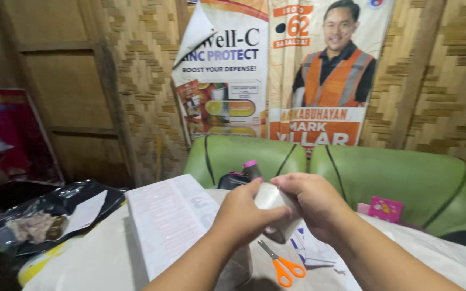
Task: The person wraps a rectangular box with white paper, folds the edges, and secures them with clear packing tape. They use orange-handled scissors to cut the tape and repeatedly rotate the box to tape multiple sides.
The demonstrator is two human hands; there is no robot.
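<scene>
While two hands (276,207) grip one tape roll (276,207)—maybe.

Probably a home, woven bamboo wall (146,64), green sofa (405,183), posters (276,70)

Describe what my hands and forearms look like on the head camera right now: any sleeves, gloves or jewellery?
Both hands are bare: no gloves on the left hand or the right hand. No rings, watch or bracelet show on the parts in view. Both forearms are uncovered down to the bottom edge of the picture, so no sleeve is visible. Fingernails look short and unpainted.
</scene>
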